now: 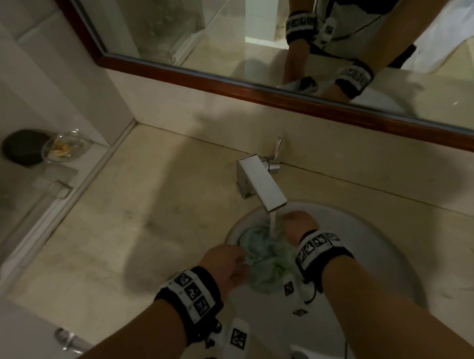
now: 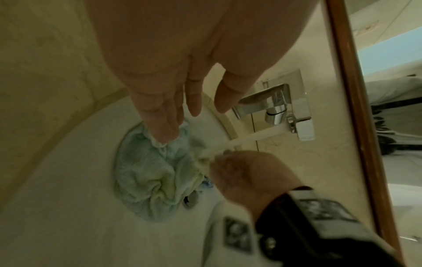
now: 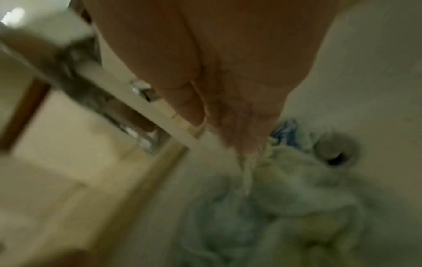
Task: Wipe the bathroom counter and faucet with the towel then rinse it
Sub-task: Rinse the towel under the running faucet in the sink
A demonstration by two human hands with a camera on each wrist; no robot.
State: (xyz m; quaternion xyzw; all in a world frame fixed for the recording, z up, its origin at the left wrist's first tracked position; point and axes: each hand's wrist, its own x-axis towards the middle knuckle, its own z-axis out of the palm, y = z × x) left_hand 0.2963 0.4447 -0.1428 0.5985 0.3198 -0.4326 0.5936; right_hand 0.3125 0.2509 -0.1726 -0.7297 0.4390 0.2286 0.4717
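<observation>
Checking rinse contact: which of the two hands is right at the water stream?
The right hand, gripping the towel directly beside the stream under the faucet. The left hand pinches the towel's near edge, away from the water.

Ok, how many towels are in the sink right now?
1 that I can make out: a bunched pale green-blue towel in the sink under the faucet stream, left hand and right hand gripping it. More cloth could hide underneath.

Towel (image 1: pixel 263 261) pale green-blue; sink (image 1: pixel 377 245) white; faucet (image 1: pixel 261 181) chrome; counter (image 1: pixel 143 215) beige marble; mirror frame (image 1: pixel 236 88) reddish-brown wood.
</observation>
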